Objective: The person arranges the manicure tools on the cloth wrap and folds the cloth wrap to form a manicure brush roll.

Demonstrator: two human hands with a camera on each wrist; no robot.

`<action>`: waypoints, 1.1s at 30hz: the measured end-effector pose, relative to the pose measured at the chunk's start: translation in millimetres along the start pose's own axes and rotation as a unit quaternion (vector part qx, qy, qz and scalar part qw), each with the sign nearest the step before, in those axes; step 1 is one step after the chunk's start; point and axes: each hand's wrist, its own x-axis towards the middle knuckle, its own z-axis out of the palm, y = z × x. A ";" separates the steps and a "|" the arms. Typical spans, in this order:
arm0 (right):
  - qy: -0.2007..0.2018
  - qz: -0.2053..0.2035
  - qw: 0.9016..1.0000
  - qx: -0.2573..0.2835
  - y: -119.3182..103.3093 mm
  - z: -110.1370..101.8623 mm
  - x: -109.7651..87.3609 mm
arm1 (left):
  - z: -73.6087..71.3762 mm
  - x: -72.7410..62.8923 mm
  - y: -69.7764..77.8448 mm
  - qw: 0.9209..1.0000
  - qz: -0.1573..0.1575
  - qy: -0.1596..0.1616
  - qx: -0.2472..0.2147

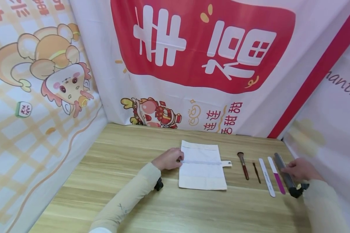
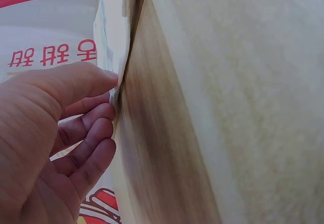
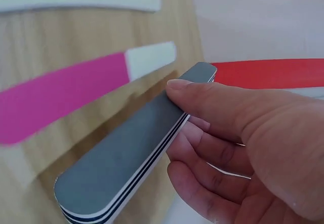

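My right hand (image 1: 301, 169) pinches a thick grey nail buffer (image 3: 126, 138) between thumb and fingers. Dark and white layers show along the buffer's side, and a shadow lies on the wood beside it. Beside it lies a pink-and-white nail file (image 1: 277, 176), then a white nail file (image 1: 267, 177) with small print. With thumb and fingertips my left hand (image 1: 169, 159) pinches the left edge of a white cloth pouch (image 1: 202, 176). The pouch is spread flat, a fold line across its middle and a snap tab (image 1: 227, 163) on its right side.
A makeup brush (image 1: 243, 165) with a reddish handle and a thin brown brush (image 1: 256, 173) lie between the pouch and the files. Printed cloth hangings (image 1: 201, 106) enclose the wooden table (image 1: 192, 210) at the back and both sides.
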 end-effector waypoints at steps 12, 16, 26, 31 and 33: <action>0.072 -0.066 0.995 0.018 -79.2 -2.1 18.3 | -0.2 2.3 -0.9 1.000 -0.001 0.003 0.010; 0.077 -0.067 0.993 0.057 -112.1 12.9 33.4 | 0.6 3.7 -1.2 1.000 0.001 0.002 0.012; 0.065 -0.083 0.981 0.162 -202.3 45.6 66.1 | -0.6 1.9 1.6 1.000 -0.011 -0.003 0.002; 0.080 -0.126 0.970 0.193 -248.8 61.3 73.0 | 0.0 1.1 1.7 1.000 -0.011 0.000 -0.004; 0.083 -0.134 0.965 0.208 -267.4 68.7 75.7 | 0.3 1.1 0.8 1.000 -0.009 0.002 -0.005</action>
